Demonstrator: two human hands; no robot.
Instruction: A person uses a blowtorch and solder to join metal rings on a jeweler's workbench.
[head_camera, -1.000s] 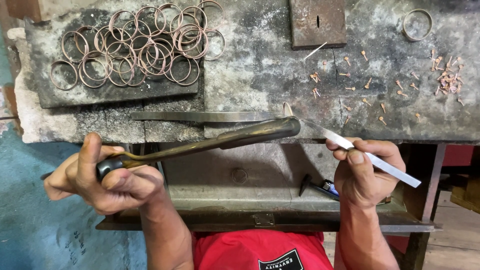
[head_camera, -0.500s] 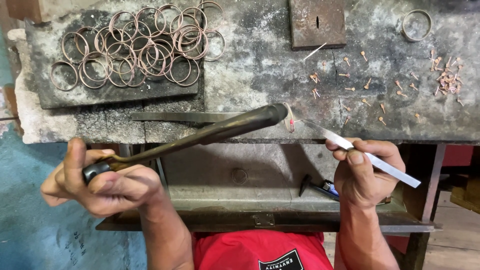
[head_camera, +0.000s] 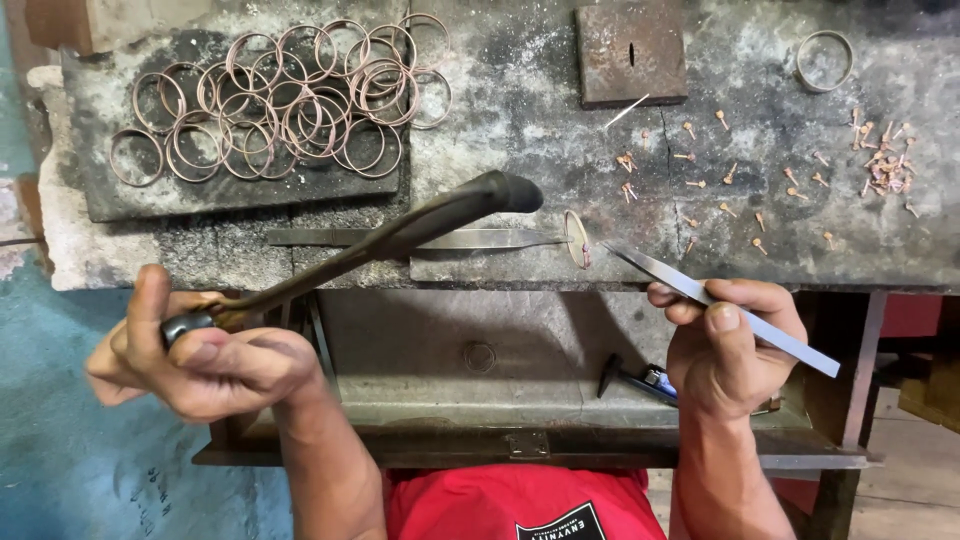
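Observation:
My left hand (head_camera: 205, 355) grips the handle of a dark hammer (head_camera: 400, 235) whose head is raised above the bench, left of a small copper ring (head_camera: 577, 238). The ring stands on edge on the tip of a flat steel bar (head_camera: 420, 239) lying along the bench's front edge. My right hand (head_camera: 725, 350) holds long flat metal tweezers (head_camera: 720, 305), their point just right of the ring; whether it touches the ring I cannot tell.
A dark slab (head_camera: 240, 185) at the back left carries several copper rings (head_camera: 290, 110). Small copper rivets (head_camera: 760, 170) lie scattered at the right, near a lone ring (head_camera: 824, 60). A rusty slotted plate (head_camera: 630, 52) sits at the back. An open drawer (head_camera: 520, 400) below holds small tools.
The hammer head has swung up and to the left, away from the small ring, which now shows clearly. My right hand with the tweezers has stayed in place.

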